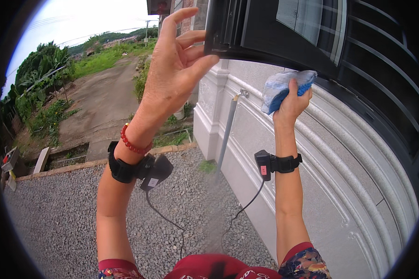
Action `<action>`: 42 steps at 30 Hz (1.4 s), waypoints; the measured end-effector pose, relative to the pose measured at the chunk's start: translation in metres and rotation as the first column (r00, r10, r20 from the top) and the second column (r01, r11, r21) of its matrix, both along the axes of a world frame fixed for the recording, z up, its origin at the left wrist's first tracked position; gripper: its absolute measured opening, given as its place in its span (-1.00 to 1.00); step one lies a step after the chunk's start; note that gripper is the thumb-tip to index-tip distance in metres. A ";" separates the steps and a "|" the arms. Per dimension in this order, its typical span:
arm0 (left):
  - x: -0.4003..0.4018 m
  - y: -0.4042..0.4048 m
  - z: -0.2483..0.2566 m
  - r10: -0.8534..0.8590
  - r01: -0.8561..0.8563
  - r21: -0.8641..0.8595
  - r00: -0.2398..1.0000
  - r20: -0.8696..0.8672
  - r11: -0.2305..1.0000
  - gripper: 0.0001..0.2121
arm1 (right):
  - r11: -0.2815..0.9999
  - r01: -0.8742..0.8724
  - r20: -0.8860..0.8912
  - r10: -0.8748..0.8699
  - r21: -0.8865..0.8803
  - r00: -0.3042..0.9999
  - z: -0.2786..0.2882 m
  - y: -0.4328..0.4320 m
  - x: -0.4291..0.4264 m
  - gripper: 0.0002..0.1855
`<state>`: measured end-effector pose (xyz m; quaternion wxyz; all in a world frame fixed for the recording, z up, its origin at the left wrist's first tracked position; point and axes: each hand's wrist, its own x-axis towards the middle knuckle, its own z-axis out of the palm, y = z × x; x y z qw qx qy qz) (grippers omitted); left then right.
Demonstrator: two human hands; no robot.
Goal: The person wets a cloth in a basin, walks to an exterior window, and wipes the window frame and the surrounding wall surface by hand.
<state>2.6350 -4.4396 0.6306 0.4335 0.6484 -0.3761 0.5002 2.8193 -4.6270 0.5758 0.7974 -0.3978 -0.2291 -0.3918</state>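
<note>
My left hand [181, 59] is raised at the outer edge of a dark-framed window sash [265, 38] that stands swung outward. Its thumb lies near the sash's lower corner, and some fingers pass behind the edge, so their contact is hidden. In my right hand [293, 101] is a bunched blue and white cloth [282, 83], held just under the sash's bottom rail. Both forearms carry black strapped devices with cables, and a red bead bracelet circles my left wrist.
A pale moulded stone wall [321, 167] runs along the right below the window. A grey pipe [227, 136] leans from a wall bracket. Gravel [73, 209] covers the ground, bordered by a low kerb [70, 169]. A concrete path [101, 97] and plants lie beyond.
</note>
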 end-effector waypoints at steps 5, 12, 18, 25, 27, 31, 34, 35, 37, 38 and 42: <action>0.005 -0.003 -0.006 -0.123 0.114 -0.063 0.977 -0.172 0.991 -0.62 | 0.802 0.489 0.116 -0.480 -0.342 0.869 0.006 0.011 -0.020 -0.46; 0.012 -0.005 -0.010 -0.239 0.214 -0.178 0.962 -0.135 0.960 -0.67 | 0.635 0.676 0.411 -0.540 -0.374 0.734 0.007 0.038 -0.081 -0.51; 0.020 0.000 -0.003 -0.342 0.313 -0.165 0.919 -0.196 0.935 -0.68 | 0.593 0.687 0.466 -0.508 -0.420 0.724 0.007 0.030 -0.087 -0.52; 0.024 -0.007 -0.005 -0.426 0.377 -0.259 0.889 -0.167 0.889 -0.77 | 0.598 0.687 0.482 -0.497 -0.412 0.721 0.007 0.031 -0.088 -0.53; 0.025 -0.009 -0.005 -0.378 0.337 -0.245 0.915 -0.142 0.909 -0.77 | 0.600 0.692 0.483 -0.503 -0.402 0.717 0.006 0.033 -0.085 -0.53; 0.029 -0.015 -0.008 -0.335 0.301 -0.244 0.936 -0.112 0.922 -0.76 | 0.619 0.690 0.466 -0.518 -0.374 0.717 0.005 0.038 -0.086 -0.54; 0.030 -0.016 -0.008 -0.307 0.281 -0.249 0.949 -0.072 0.927 -0.78 | 0.609 0.716 0.496 -0.530 -0.342 0.688 0.007 0.051 -0.099 -0.49; 0.029 -0.016 -0.007 -0.311 0.285 -0.243 0.947 -0.077 0.927 -0.78 | 0.618 0.715 0.520 -0.514 -0.327 0.682 0.008 0.056 -0.105 -0.46; 0.027 -0.018 -0.006 -0.351 0.316 -0.290 0.934 -0.073 0.903 -0.77 | 0.698 0.648 0.529 -0.441 -0.306 0.725 0.007 0.068 -0.116 -0.42; 0.027 -0.016 -0.006 -0.343 0.308 -0.287 0.936 -0.081 0.907 -0.76 | 0.701 0.626 0.506 -0.425 -0.340 0.751 0.007 0.071 -0.124 -0.41; 0.028 -0.014 -0.009 -0.304 0.274 -0.273 0.950 -0.073 0.922 -0.77 | 0.669 0.680 0.610 -0.413 -0.301 0.676 0.004 0.061 -0.112 -0.38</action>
